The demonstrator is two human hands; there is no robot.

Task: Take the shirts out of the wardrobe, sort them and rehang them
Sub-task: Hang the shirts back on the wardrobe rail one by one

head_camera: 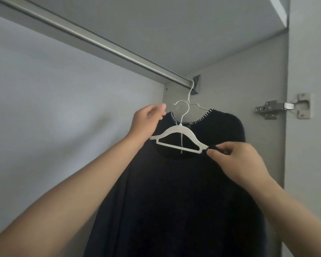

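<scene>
A hanger (pixel 178 138) sits in front of a sweater (pixel 220 127) hung from the rail (pixel 100 43); a door hinge (pixel 283 106) lies at 3 o'clock of both

Two hangers (pixel 178 138), seemingly two dark shirts (pixel 174 201).

Two bare forearms entered from the lower corners, no sleeve, cuff or watch visible on either up to the picture's edge. The left hand (pixel 146 123) and the right hand (pixel 237 162) wore no gloves and no rings that could be seen. Fingernails looked short and unpainted, though slight blur made this uncertain.
</scene>
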